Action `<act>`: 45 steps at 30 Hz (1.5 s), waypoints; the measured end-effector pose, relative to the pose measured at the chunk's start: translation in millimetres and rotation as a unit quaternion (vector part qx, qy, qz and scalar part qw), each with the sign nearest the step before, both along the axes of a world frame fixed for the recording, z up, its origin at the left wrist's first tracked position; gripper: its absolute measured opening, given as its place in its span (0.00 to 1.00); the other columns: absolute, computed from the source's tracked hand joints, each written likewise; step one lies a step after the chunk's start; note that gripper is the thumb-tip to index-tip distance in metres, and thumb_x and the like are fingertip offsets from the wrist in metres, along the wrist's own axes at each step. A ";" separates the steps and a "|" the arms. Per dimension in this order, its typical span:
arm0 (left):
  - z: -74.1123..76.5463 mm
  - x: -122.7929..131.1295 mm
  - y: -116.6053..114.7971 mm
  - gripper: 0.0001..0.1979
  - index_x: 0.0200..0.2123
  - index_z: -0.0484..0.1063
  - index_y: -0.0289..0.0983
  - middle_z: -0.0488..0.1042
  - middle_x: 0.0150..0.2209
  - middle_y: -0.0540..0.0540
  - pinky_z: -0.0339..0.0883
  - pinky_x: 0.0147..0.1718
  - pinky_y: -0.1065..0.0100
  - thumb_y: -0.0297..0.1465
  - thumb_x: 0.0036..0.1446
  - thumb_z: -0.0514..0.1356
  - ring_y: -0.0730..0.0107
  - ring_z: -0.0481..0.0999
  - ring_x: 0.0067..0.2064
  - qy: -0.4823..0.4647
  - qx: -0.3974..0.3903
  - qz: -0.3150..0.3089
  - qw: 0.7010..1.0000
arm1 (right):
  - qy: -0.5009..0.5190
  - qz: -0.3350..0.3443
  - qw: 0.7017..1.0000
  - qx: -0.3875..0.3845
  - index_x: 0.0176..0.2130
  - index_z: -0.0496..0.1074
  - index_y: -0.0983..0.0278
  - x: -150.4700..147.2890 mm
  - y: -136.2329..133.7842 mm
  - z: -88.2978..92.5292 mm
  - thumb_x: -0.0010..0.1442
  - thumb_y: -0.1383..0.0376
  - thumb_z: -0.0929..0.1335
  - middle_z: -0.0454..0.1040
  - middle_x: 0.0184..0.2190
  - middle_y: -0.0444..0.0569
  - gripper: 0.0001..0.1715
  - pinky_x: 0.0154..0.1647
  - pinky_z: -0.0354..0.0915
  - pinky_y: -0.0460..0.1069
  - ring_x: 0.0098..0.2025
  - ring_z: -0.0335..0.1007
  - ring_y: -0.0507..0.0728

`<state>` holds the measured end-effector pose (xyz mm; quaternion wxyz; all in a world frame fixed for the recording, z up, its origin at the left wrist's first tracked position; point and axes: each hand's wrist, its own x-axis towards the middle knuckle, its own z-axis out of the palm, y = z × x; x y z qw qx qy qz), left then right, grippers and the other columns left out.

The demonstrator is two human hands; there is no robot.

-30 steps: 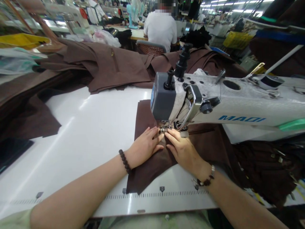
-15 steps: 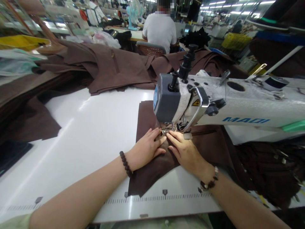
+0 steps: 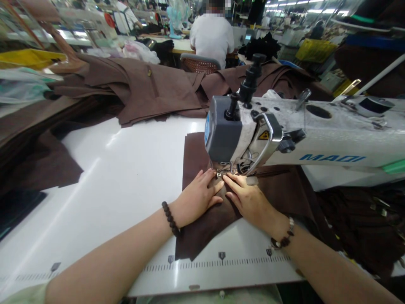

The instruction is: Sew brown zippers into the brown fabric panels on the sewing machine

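A brown fabric piece (image 3: pixel 202 232) lies on the white table (image 3: pixel 126 177) under the head of a white and grey sewing machine (image 3: pixel 284 131). My left hand (image 3: pixel 196 196) rests flat on the fabric, fingers stretched toward the presser foot (image 3: pixel 226 171). My right hand (image 3: pixel 248 198) lies flat on the fabric just right of it, its fingertips at the foot. Both hands press the cloth down and grip nothing. Each wrist wears a bead bracelet.
A heap of brown garments (image 3: pixel 142 84) covers the table's far side and left edge. A ruler scale (image 3: pixel 221 264) runs along the near edge. Dark fabric (image 3: pixel 357 228) hangs at the right. A person in a white shirt (image 3: pixel 212 36) sits at another station behind.
The fabric has fed slightly away under the foot, and both hands have followed it forward. The view has shifted a little.
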<state>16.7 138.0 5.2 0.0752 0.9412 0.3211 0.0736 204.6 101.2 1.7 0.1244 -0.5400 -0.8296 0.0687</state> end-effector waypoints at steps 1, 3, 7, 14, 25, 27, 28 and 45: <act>-0.2 -0.2 0.2 0.23 0.54 0.63 0.32 0.59 0.56 0.33 0.53 0.57 0.50 0.38 0.59 0.55 0.52 0.57 0.60 -0.002 0.001 -0.001 1.000 | -0.001 -0.001 1.000 0.001 0.57 0.61 0.64 0.1 0.1 -0.3 0.62 0.65 0.58 0.63 0.56 0.51 0.23 0.58 0.56 0.62 0.55 0.59 0.60; -0.7 -0.6 0.9 0.23 0.54 0.63 0.33 0.60 0.55 0.34 0.53 0.57 0.50 0.39 0.59 0.55 0.52 0.57 0.59 -0.007 0.002 -0.004 1.000 | -0.005 0.000 1.000 0.002 0.57 0.60 0.64 -0.1 0.2 -0.9 0.62 0.65 0.58 0.63 0.55 0.51 0.23 0.58 0.56 0.62 0.54 0.60 0.60; -1.0 -1.0 3.6 0.22 0.53 0.65 0.32 0.62 0.53 0.34 0.52 0.57 0.50 0.38 0.59 0.55 0.52 0.59 0.58 -0.012 0.000 -0.002 1.000 | -0.012 -0.006 1.000 0.006 0.57 0.60 0.65 -1.3 1.2 -1.0 0.62 0.65 0.58 0.63 0.55 0.53 0.24 0.57 0.57 0.62 0.54 0.60 0.60; 1.7 -0.7 8.2 0.22 0.54 0.63 0.31 0.64 0.52 0.34 0.52 0.57 0.49 0.38 0.60 0.55 0.53 0.60 0.57 -0.011 -0.005 -0.007 1.000 | -0.015 -0.014 1.000 -0.001 0.56 0.61 0.66 -2.4 4.9 -0.1 0.63 0.65 0.57 0.64 0.54 0.54 0.23 0.56 0.59 0.61 0.52 0.62 0.60; 2.8 -1.5 10.1 0.22 0.54 0.63 0.31 0.63 0.52 0.33 0.53 0.56 0.47 0.36 0.59 0.55 0.51 0.60 0.57 -0.032 -0.004 -0.015 0.999 | -0.022 -0.016 1.000 0.007 0.56 0.62 0.66 -1.0 4.8 -2.4 0.63 0.64 0.57 0.65 0.53 0.55 0.23 0.56 0.58 0.62 0.50 0.64 0.60; 3.3 -1.3 9.8 0.22 0.53 0.64 0.31 0.64 0.51 0.33 0.53 0.56 0.47 0.37 0.59 0.55 0.51 0.60 0.57 -0.031 -0.005 -0.015 0.999 | -0.021 -0.015 1.000 0.005 0.56 0.62 0.66 -0.9 4.9 -2.7 0.63 0.64 0.57 0.65 0.53 0.55 0.23 0.55 0.58 0.62 0.51 0.64 0.60; 3.5 -1.2 9.7 0.22 0.53 0.64 0.31 0.64 0.51 0.33 0.52 0.56 0.47 0.37 0.59 0.55 0.51 0.60 0.57 -0.029 -0.006 -0.016 0.999 | -0.020 -0.014 1.000 0.004 0.56 0.62 0.66 -0.9 4.8 -2.8 0.63 0.64 0.57 0.65 0.53 0.55 0.23 0.55 0.59 0.61 0.51 0.64 0.60; -2.0 -2.5 11.7 0.22 0.53 0.64 0.32 0.62 0.52 0.33 0.52 0.56 0.49 0.38 0.60 0.54 0.52 0.58 0.58 -0.013 0.022 -0.022 0.999 | -0.011 -0.010 1.000 -0.004 0.57 0.60 0.65 -2.9 5.0 -3.0 0.64 0.65 0.55 0.63 0.55 0.54 0.23 0.58 0.56 0.60 0.56 0.59 0.59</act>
